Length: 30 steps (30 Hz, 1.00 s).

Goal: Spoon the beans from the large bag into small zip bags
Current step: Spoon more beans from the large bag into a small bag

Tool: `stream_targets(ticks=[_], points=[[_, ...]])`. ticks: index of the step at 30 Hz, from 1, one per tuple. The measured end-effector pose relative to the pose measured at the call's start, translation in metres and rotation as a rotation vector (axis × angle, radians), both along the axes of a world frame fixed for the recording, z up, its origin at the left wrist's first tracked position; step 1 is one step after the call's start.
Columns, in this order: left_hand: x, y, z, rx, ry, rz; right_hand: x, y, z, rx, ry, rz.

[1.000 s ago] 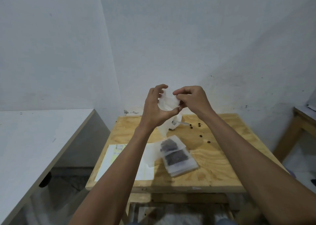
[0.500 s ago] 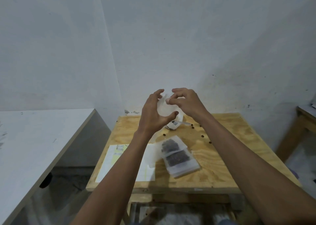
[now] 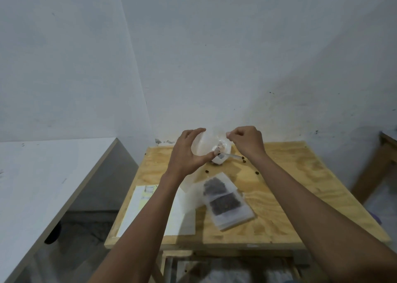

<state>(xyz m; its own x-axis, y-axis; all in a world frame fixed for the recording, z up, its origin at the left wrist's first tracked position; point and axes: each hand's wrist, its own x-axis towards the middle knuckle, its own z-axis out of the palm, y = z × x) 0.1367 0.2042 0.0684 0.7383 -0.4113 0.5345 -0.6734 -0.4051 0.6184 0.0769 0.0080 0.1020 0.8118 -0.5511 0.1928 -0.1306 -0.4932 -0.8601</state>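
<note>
Holding an empty zip bag [image 3: 200, 142] above the table [image 3: 279, 188] — left hand [image 3: 187, 153] cupping it, right hand [image 3: 247, 139] pinching its top edge.

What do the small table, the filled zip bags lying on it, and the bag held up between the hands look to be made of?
Table: unfinished plywood, going by the pale swirling grain and matte surface. Filled zip bags: thin, slightly frosted clear plastic, since the dark beans show through. Held bag, between left hand and right hand: apparently the same translucent film, though blurred.
</note>
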Motion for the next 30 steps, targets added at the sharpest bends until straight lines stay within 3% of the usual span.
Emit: stream_targets(ticks=[6,14,24,30], points=[[0.031,-0.005,-0.019,0.011,0.170,-0.044,0.030,-0.016,-0.047,-0.168,0.274,-0.063],[0.063,-0.034,-0.031,-0.193,0.455,-0.103,0.064,-0.015,-0.070,-0.221,0.405,0.023],[0.081,-0.066,-0.032,-0.158,0.432,-0.141,0.072,-0.032,-0.068,-0.339,0.410,0.047],[0.080,-0.079,-0.033,-0.010,0.450,-0.163,0.068,-0.029,-0.076,-0.355,0.395,0.060]])
